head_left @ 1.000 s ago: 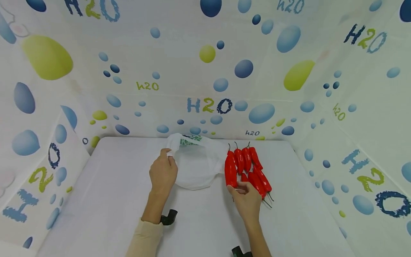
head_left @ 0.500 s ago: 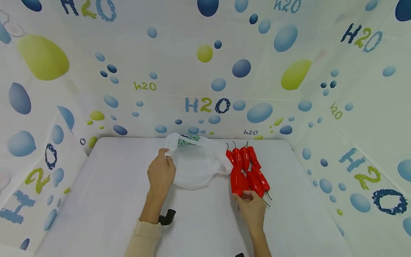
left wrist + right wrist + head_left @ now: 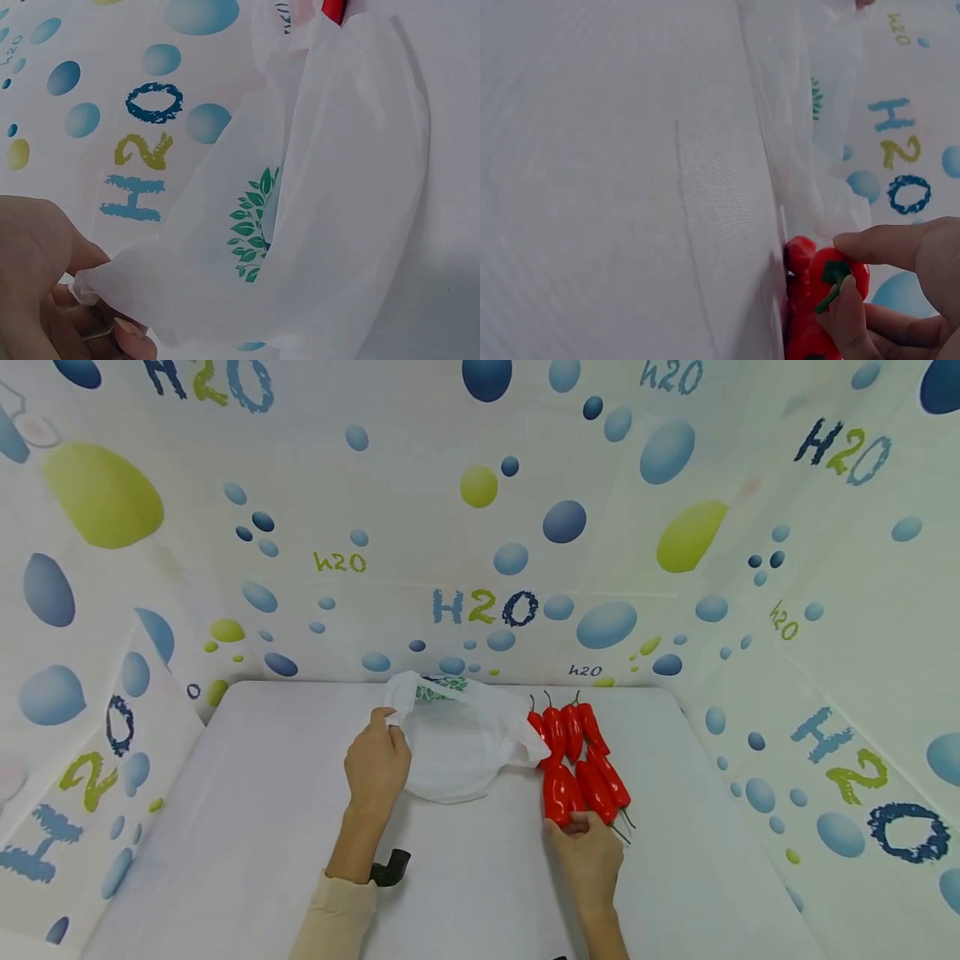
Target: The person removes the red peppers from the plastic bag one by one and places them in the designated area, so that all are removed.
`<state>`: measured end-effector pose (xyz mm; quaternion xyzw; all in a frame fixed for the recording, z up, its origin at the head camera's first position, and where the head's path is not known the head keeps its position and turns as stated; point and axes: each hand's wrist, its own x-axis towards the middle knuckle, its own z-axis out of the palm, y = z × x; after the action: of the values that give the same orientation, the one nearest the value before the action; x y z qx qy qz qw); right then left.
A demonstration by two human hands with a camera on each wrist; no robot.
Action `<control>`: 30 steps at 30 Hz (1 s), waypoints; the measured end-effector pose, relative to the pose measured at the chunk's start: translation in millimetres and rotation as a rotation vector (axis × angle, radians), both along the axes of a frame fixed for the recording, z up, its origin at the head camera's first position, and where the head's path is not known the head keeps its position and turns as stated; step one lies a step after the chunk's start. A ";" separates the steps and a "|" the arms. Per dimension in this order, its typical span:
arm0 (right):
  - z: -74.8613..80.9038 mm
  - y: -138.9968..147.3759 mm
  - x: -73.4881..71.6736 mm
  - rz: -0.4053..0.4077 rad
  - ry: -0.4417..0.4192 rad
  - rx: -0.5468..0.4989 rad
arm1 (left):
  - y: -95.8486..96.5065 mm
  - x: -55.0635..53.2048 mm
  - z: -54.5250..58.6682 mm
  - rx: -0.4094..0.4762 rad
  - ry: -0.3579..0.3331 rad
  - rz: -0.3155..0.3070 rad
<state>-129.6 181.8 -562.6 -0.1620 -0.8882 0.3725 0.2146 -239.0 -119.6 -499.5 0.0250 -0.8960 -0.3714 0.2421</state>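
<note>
My left hand [image 3: 378,756] pinches the left handle of a white plastic bag [image 3: 450,781] printed with green leaves. The bag's mouth hangs open toward me in the head view. In my right hand [image 3: 587,856], thumb and fingers grip a red chili pepper [image 3: 556,789] by its stem end. The left wrist view shows the gathered bag edge between my fingers [image 3: 135,339]. A green stem shows on the gripped pepper [image 3: 855,274] in the right wrist view. It lies alongside other red peppers [image 3: 597,787], partly covering one of them.
A back row of red peppers [image 3: 573,731] lies right of the bag, stems pointing away. The bag's right handle [image 3: 531,739] droops over the leftmost ones. A white table [image 3: 465,893] is enclosed by a patterned backdrop [image 3: 405,510].
My right hand has carried the gripped pepper rightward and toward me, over to the front row. The bag's right side has sagged rightward onto the peppers. My left hand keeps its hold.
</note>
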 end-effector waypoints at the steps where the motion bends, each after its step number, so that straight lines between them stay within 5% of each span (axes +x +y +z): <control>1: 0.2 0.0 0.1 0.001 -0.001 0.002 | 0.2 0.1 0.3 0.000 0.002 0.001; 12: -1.3 2.0 -3.2 -0.054 -0.109 0.039 | 2.6 -2.9 0.1 -0.005 -0.008 -0.005; 21: -12.8 6.7 -6.2 -0.027 -0.115 0.080 | 4.1 -0.4 1.3 0.005 -0.047 -0.001; 30: -0.2 6.0 -4.6 -0.007 -0.154 0.100 | -0.4 4.4 -0.5 -0.031 -0.030 0.029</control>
<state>-134.3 187.8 -562.9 -0.1821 -0.9190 0.3134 0.1550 -234.6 -120.0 -500.0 0.0399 -0.9047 -0.3536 0.2342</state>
